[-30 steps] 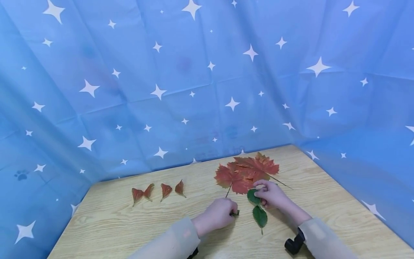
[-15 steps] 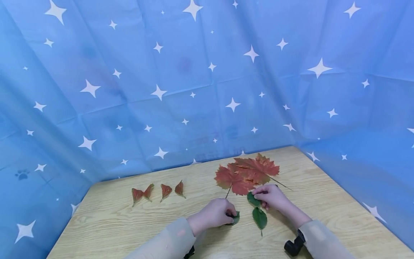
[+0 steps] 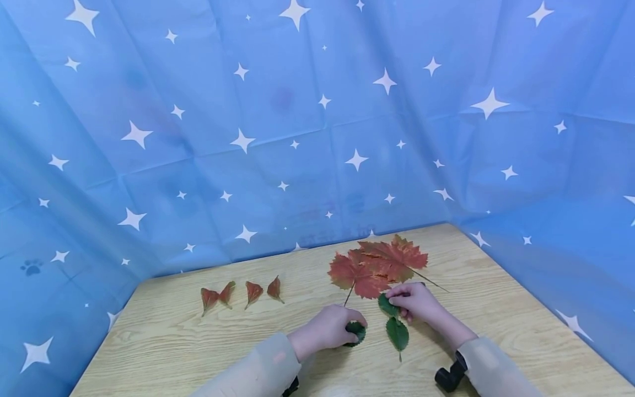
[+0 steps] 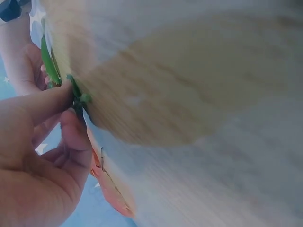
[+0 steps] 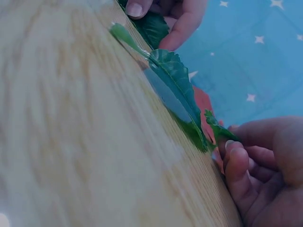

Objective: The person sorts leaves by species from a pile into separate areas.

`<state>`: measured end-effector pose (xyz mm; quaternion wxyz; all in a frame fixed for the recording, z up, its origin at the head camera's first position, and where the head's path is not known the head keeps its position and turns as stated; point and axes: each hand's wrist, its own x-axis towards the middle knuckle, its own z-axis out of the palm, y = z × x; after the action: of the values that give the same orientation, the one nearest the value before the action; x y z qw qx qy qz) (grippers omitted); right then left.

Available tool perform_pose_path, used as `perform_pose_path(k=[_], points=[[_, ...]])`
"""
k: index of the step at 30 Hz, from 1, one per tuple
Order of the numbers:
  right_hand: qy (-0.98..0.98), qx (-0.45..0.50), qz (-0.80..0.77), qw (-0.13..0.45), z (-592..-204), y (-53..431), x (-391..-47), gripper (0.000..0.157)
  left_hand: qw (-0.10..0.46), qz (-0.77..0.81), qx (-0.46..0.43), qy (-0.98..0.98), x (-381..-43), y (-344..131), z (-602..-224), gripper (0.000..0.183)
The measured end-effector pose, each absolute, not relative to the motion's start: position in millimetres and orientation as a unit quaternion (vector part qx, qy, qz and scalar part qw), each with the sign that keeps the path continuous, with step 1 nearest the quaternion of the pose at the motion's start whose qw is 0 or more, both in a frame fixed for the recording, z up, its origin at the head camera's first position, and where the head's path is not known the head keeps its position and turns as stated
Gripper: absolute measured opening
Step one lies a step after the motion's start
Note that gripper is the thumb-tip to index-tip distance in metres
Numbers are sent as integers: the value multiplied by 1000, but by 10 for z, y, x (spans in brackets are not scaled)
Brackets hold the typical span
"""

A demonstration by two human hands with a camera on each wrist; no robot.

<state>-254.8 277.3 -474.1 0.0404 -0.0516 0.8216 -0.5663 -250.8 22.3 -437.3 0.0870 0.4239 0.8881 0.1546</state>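
Observation:
My left hand [image 3: 324, 329] pinches a dark green, toothed-edged leaf [image 3: 355, 334] low over the wooden table. In the left wrist view its thumb and finger meet on that leaf [image 4: 75, 92]. My right hand [image 3: 419, 305] pinches the upper of two green leaves [image 3: 387, 305]; its edge stands raised in the right wrist view, where the fingers hold the leaf [image 5: 221, 131]. The lower green leaf [image 3: 397, 333] lies on the table between the hands, stem toward me. Just beyond them, red maple-shaped leaves [image 3: 364, 274] overlap, their stems pointing outward.
Several small reddish-brown folded leaves [image 3: 254, 293] lie in a row on the left part of the wooden table [image 3: 188, 353]. A blue curtain with white stars [image 3: 278, 116] hangs behind the table's back edge and along the sides.
The green leaf in my left hand has turned, so more of its face shows. The left fingers have shifted on it. My right hand stays on its leaf, having moved only slightly.

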Motion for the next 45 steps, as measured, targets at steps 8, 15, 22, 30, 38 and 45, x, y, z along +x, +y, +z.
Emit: perform_pose_path(k=[8,15,22,30,38,45], points=[[821,-52,-566,48,-4758,2752,-2582,20,142,248,388,876,-2583,124,-4419,26],[822,-57,-564,48,-4750,2740,-2574,21,172,342,348,856,-2607,11,-4411,27],[821,-62,-566,49,-4740,2731,-2573,22,221,453,304,808,-2593,-98,-4379,31],[821,-68,-565,48,-4738,2756,-2562,23,214,497,288,790,-2577,-228,-4345,31],[820,-62,-567,51,-4704,2765,-2526,24,189,486,291,802,-2570,-435,-4290,32],[821,-61,-565,49,-4692,2752,-2523,24,174,496,281,803,-2609,-700,-4245,34]])
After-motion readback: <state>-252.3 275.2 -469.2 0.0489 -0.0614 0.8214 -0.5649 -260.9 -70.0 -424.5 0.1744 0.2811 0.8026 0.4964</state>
